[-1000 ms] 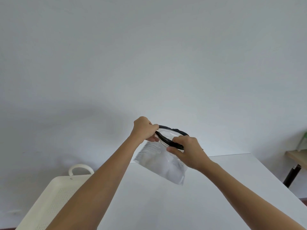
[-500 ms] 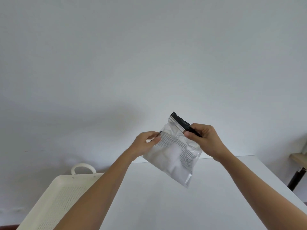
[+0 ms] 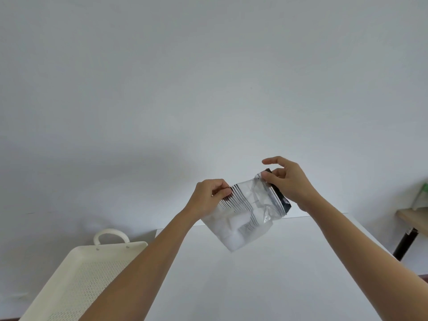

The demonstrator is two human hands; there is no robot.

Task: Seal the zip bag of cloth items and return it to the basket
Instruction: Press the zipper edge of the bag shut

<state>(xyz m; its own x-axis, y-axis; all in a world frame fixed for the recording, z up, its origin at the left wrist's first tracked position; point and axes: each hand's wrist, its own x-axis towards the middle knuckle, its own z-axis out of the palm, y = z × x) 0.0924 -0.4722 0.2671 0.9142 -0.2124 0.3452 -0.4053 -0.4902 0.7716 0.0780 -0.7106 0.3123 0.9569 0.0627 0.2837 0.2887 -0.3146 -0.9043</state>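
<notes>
I hold a clear zip bag (image 3: 240, 218) with white cloth inside and a black zip strip, tilted in the air above the white table (image 3: 266, 279). My left hand (image 3: 209, 196) pinches the bag's striped left side. My right hand (image 3: 289, 181) pinches the black zip strip at its upper right end, with the index finger lifted free. The white perforated basket (image 3: 76, 281) with a loop handle sits low at the left, beside the table, with nothing visible inside it.
A plain white wall fills the background. At the far right stands a wooden shelf (image 3: 414, 218) on a black leg, with a green item above it.
The bag's mouth was open a second ago, with both hands on the black strip; now it lies flat. My left hand moved to the bag's side, and both hands and the bag shifted right.
</notes>
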